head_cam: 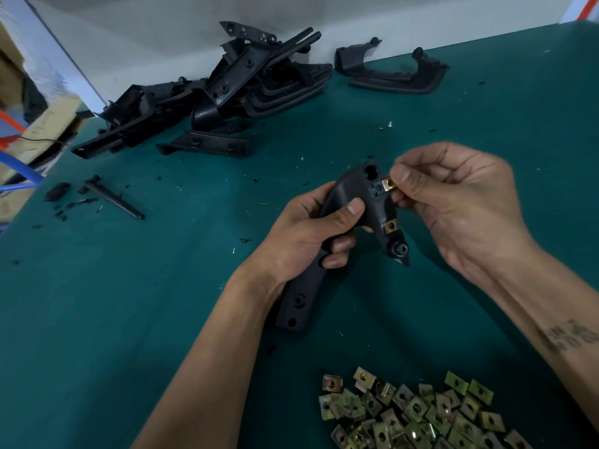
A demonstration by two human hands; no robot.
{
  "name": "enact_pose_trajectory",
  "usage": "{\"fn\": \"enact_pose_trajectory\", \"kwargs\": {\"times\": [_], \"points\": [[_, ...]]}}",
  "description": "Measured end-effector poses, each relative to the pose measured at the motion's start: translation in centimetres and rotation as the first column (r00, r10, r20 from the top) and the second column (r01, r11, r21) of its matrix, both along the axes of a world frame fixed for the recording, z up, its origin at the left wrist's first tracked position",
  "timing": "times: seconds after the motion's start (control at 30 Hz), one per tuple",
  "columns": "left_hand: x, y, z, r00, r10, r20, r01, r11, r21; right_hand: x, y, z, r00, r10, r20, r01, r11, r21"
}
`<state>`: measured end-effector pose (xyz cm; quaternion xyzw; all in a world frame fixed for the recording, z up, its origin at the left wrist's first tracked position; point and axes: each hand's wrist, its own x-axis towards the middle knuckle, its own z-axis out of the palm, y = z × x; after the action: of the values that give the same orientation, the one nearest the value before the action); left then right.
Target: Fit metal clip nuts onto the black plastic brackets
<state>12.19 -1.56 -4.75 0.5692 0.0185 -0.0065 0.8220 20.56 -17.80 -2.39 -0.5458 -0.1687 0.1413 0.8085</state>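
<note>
My left hand (311, 228) grips a black plastic bracket (353, 192) by its middle and holds it above the green table. My right hand (453, 202) pinches a brass-coloured clip nut (388, 184) between thumb and forefinger at the bracket's upper tab. A second clip nut (391, 225) sits fitted on a lower tab of the same bracket. A heap of loose clip nuts (418, 416) lies on the table near me, below my right forearm.
A pile of black brackets (227, 89) lies at the back left against the white wall, with two more brackets (392, 71) at the back right. A black rod (113, 197) and plastic scraps lie at the left. The table's left edge borders cardboard boxes (42, 121).
</note>
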Motion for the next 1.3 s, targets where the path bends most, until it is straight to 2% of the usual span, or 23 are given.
{"fn": "enact_pose_trajectory", "kwargs": {"times": [0.1,0.2,0.33,0.47,0.63,0.83,1.0,1.17,1.2,1.3], "points": [[0.0,0.0,0.0,1.0,-0.007,0.006,0.007,1.0,0.004,-0.3,0.0,-0.1,0.997,0.039,-0.064,-0.035,0.998,0.054],[-0.1,0.1,0.0,1.0,-0.017,0.016,0.017,1.0,-0.005,-0.6,0.2,-0.1,0.974,0.103,-0.2,-0.084,0.991,0.103],[-0.1,0.1,-0.1,0.998,-0.053,0.031,0.054,0.998,-0.013,-0.8,0.2,0.0,0.88,0.248,-0.405,-0.188,0.965,0.182],[-0.1,0.1,0.0,0.997,-0.063,0.04,0.063,0.998,-0.001,-1.3,0.1,0.1,0.802,0.321,-0.503,-0.222,0.943,0.247],[-0.2,0.1,0.1,0.996,-0.067,0.062,0.068,0.998,-0.002,-1.5,0.4,0.1,0.831,0.325,-0.452,-0.254,0.944,0.211],[-0.2,-0.1,0.3,0.995,-0.076,0.07,0.077,0.997,-0.013,-1.4,0.2,-0.8,0.804,0.396,-0.444,-0.297,0.914,0.278],[-0.5,0.0,0.5,0.982,-0.175,0.068,0.174,0.985,0.015,-0.3,-0.6,-1.6,0.675,0.594,-0.438,-0.513,0.804,0.301],[-0.8,0.1,0.5,0.951,-0.301,0.068,0.299,0.954,0.036,0.9,-0.8,-1.8,0.54,0.798,-0.266,-0.77,0.597,0.227],[-0.8,0.1,0.5,0.947,-0.311,0.074,0.309,0.95,0.035,0.8,-0.7,-1.7,0.534,0.81,-0.244,-0.787,0.581,0.206],[-0.9,0.2,0.6,0.936,-0.342,0.083,0.34,0.94,0.041,0.9,-0.8,-1.5,0.566,0.773,-0.285,-0.775,0.617,0.135]]}}
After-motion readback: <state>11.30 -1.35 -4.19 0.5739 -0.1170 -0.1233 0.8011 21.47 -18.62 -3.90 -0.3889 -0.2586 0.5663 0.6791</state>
